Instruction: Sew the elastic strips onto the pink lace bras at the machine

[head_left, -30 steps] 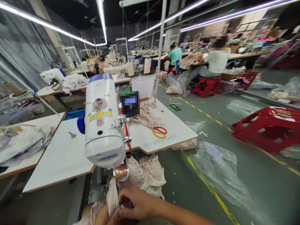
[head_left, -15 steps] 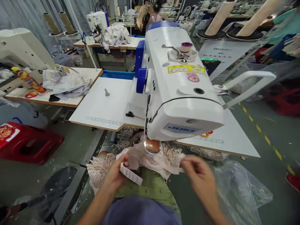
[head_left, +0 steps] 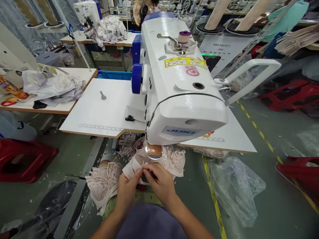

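Note:
My left hand (head_left: 127, 191) is closed, its thumb and finger pinching the edge of a pale pink lace garment (head_left: 103, 181). Right beside it, fingertips almost touching, my right hand (head_left: 161, 184) pinches the same spot of the garment's smooth white band (head_left: 133, 167). The lace spreads over my lap and on both sides of the sewing machine's lower end. Just above my hands is the machine's rounded metal-rimmed brown part (head_left: 154, 151), beneath the white sewing machine head (head_left: 184, 109). What lies between my fingertips is too small to make out.
The white machine table (head_left: 99, 109) carries a small grey tool (head_left: 102, 95) and a printed ruler. At left, another table holds piled white garments (head_left: 59, 86). Clear plastic (head_left: 234, 189) lies on the floor at right. A red stool (head_left: 27, 159) stands at left.
My right hand has come left from the garment's right side to meet my left hand. The white strip that hung from my left hand no longer shows separately. The view has shifted to the right.

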The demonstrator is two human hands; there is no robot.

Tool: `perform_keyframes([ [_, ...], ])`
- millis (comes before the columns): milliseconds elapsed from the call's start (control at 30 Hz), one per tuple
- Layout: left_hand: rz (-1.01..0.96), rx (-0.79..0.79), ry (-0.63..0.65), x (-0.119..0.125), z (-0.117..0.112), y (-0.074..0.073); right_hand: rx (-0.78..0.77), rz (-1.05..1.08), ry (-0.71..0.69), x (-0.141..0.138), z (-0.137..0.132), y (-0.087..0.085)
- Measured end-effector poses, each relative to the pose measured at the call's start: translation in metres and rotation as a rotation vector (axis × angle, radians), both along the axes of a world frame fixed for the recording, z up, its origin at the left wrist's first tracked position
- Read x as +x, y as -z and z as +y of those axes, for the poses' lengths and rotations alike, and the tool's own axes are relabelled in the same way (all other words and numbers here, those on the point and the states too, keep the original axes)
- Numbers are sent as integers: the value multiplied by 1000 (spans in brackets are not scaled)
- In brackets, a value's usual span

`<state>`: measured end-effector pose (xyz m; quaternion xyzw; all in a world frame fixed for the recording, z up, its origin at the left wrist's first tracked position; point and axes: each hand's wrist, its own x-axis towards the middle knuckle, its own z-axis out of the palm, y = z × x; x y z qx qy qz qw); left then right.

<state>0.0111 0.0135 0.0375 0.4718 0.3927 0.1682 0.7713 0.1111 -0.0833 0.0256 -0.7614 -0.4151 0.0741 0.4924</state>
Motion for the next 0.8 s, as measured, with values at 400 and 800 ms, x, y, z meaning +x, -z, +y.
perform_keyframes([
  [400,44,420,304,-6,11,-5,-125,165,-301,32,-13,-16],
  [800,103,356,495,-1,16,-2,-105,291,-251,25,-21,3],
])
